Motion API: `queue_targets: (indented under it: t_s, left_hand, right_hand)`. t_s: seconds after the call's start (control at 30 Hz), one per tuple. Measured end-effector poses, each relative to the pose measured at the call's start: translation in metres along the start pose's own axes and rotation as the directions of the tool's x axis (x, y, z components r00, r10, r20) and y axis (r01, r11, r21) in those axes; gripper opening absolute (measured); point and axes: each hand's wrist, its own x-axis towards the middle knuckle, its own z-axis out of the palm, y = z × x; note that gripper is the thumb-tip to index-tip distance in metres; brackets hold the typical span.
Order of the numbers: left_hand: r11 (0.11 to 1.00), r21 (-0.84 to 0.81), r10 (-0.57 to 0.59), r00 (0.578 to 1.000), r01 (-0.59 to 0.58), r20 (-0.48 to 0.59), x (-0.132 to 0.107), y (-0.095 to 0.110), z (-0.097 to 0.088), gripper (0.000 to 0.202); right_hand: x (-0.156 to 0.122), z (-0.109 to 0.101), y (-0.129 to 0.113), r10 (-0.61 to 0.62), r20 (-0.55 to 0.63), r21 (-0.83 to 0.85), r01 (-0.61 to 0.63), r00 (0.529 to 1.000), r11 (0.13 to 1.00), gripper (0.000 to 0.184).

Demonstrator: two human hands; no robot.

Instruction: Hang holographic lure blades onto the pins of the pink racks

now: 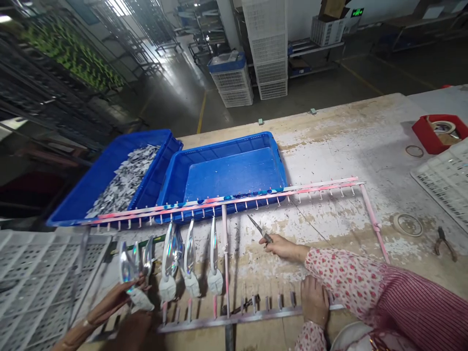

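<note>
My right hand (281,246), in a floral sleeve, is closed around a knife (259,227). The slim grey blade points up and left, towards the rack's upper bar. My left hand (315,298) lies over the lower bar of a pink-and-white hanging rack (225,248), fingers stretched forward. Shiny silver, leaf-like pieces (213,246) with whitish lower ends hang from hooks left of the middle post. At the left, another person's hand (137,285) holds several similar shiny pieces (126,263). A darker shape below it is blurred.
Behind the rack are a blue tray (226,170) and a blue bin (87,180) with many small silver pieces. White crates (32,287) stand left. A tape roll (408,225), pliers (444,243), a red box (426,134) and a white basket (446,178) are right.
</note>
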Motion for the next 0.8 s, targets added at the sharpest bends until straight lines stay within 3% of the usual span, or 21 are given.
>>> queue_targets:
  t_s: [0.07,0.13,0.27,0.33,0.37,0.43,0.47,0.5,0.67,0.8]
  left_hand:
    - [0.998,0.011,0.070,0.991,-0.069,-0.117,-0.007,0.000,0.036,0.011]
    - [0.993,0.010,0.115,0.971,-0.115,-0.211,-0.012,-0.007,0.059,0.018]
    - [0.992,-0.023,0.115,0.964,-0.124,-0.240,-0.019,-0.020,0.072,0.022]
    - [0.991,-0.037,0.119,0.964,-0.132,-0.238,-0.019,-0.021,0.071,0.022]
    - [0.990,-0.041,0.121,0.964,-0.135,-0.238,-0.019,-0.021,0.071,0.023]
    - [0.989,-0.051,0.123,0.964,-0.139,-0.238,-0.020,-0.020,0.072,0.024]
    - [0.989,-0.054,0.120,0.964,-0.137,-0.237,-0.020,-0.020,0.073,0.023]
    - [0.990,-0.056,0.115,0.966,-0.131,-0.233,-0.020,-0.021,0.074,0.022]
    - [0.995,-0.043,0.078,0.986,-0.085,-0.149,-0.020,-0.021,0.073,0.018]
    - [0.994,-0.015,0.103,0.988,-0.105,-0.117,-0.013,-0.015,0.062,0.021]
  right_hand:
    - [0.006,-0.007,-0.014,-0.003,-0.021,-0.083,0.001,1.000,0.997,0.037]
    - [0.012,-0.010,-0.024,0.014,-0.018,-0.096,-0.015,1.000,0.995,0.037]
    - [0.022,-0.008,-0.031,0.033,0.044,-0.063,-0.030,0.999,0.998,0.030]
    - [0.023,-0.007,-0.030,-0.047,0.015,-0.288,0.049,0.999,0.956,0.021]
    - [0.022,-0.008,-0.028,-0.119,-0.004,-0.473,0.103,0.993,0.875,0.018]
    - [0.018,-0.010,-0.019,-0.245,0.022,-0.795,0.165,0.969,0.584,0.018]
    - [0.016,-0.012,-0.012,-0.267,0.058,-0.871,0.179,0.962,0.457,0.020]
    - [0.014,-0.014,-0.005,-0.256,0.093,-0.900,0.192,0.962,0.392,0.024]
    - [-0.002,-0.041,0.038,-0.187,0.157,-0.843,0.231,0.970,0.486,0.026]
    - [-0.041,-0.097,0.067,-0.210,0.070,-0.855,0.167,0.975,0.491,0.015]
